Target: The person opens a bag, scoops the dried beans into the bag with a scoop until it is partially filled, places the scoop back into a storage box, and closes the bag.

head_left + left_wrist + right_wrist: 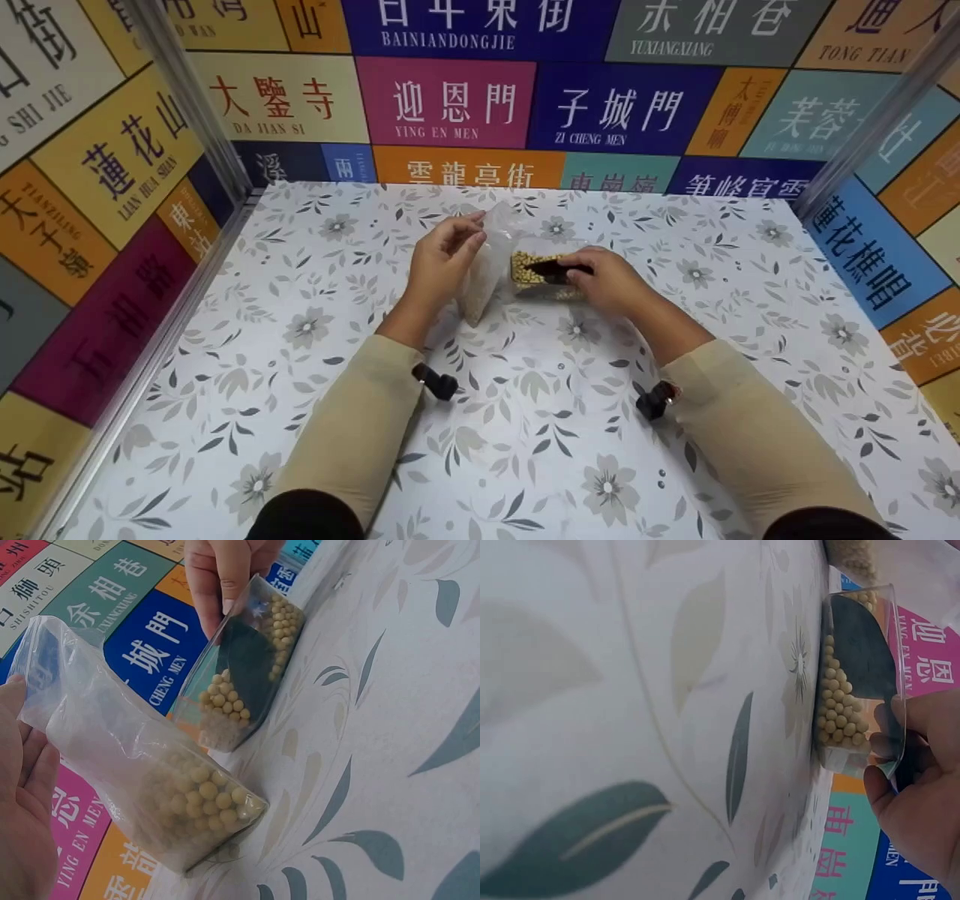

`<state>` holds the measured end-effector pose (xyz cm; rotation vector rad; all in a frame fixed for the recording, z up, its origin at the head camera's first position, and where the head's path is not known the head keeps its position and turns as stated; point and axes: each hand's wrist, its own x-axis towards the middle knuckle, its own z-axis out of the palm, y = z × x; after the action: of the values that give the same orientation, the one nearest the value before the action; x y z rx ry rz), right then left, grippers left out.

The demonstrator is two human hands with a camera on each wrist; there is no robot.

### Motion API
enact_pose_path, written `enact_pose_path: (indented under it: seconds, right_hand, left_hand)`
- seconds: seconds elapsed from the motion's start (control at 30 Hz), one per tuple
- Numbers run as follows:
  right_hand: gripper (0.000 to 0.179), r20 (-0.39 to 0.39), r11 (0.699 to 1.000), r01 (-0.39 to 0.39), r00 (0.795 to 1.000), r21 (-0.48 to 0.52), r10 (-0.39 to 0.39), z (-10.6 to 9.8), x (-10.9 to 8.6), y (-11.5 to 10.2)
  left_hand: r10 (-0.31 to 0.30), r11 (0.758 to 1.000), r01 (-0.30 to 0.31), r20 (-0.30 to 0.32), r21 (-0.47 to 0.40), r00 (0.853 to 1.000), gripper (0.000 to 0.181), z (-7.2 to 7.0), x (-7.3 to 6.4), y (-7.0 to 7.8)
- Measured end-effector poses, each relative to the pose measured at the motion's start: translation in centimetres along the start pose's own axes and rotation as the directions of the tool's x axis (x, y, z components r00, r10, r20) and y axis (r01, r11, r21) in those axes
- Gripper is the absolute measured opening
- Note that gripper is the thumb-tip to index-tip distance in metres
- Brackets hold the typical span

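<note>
My left hand (444, 253) pinches the top edge of a clear plastic bag (112, 735), which stands on the table with pale yellow soybeans (206, 802) in its bottom. To its right is a clear rectangular box (892, 622), part filled with the same beans (840, 709). My right hand (607, 277) holds a black scoop (862, 645) by its handle, and the scoop's blade is down inside the box among the beans. In the right wrist view, the right fingers lie at the box's end wall; whether they touch it I cannot tell.
A white cloth with grey flowers and leaves covers the table (300, 420). Panels with coloured street-name signs (442, 101) stand behind and at both sides. A metal post (202, 112) rises at the back left corner. Each sleeve carries a small black wrist camera (441, 385).
</note>
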<state>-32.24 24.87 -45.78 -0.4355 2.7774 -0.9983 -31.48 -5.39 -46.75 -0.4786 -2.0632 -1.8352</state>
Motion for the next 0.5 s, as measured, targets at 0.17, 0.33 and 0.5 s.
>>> enact_pose_path:
  seconds: [0.17,0.33,0.5]
  right_hand:
    - [0.036,-0.023,0.999,-0.001,1.0,0.041,0.001,0.24,-0.19,0.18]
    - [0.036,-0.064,0.998,-0.011,0.998,0.068,0.016,0.0,-0.31,0.42]
    - [0.035,-0.131,0.995,0.003,0.991,0.101,0.01,-0.71,-0.39,0.84]
  left_hand:
    - [0.009,1.0,-0.009,0.0,-0.004,1.0,0.012,0.01,0.01,-0.06]
    - [0.003,1.0,-0.003,-0.005,-0.009,1.0,0.011,0.02,0.02,0.03]
    - [0.012,1.0,-0.012,-0.008,-0.015,1.0,0.011,-0.01,-0.03,0.07]
